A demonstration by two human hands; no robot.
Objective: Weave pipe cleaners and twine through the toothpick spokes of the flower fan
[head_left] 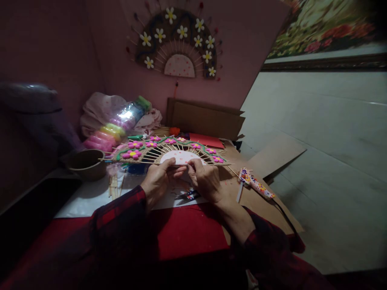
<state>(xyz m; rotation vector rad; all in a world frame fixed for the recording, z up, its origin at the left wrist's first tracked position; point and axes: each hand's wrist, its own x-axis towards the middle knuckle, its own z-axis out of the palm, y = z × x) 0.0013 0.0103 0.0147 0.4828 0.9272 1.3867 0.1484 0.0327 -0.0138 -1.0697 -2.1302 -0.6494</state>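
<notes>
A half-round handmade fan is held up above the worktable, tilted away from me. It has wooden sticks, a twine-wrapped arc, pink flowers with yellow centres, a green wavy line and a pale spotted half-circle in the middle. My left hand grips the lower edge of that half-circle, thumb on top. Close beside it, my right hand pinches the same edge with thumb and forefinger. Below the hands, a pair of scissors lies on the white sheet.
A flower-patterned glue gun lies at the right with its cord. On the left stand a brown bowl and a bag of coloured clay. Cardboard sheets lean at the back, below a similar fan on the wall.
</notes>
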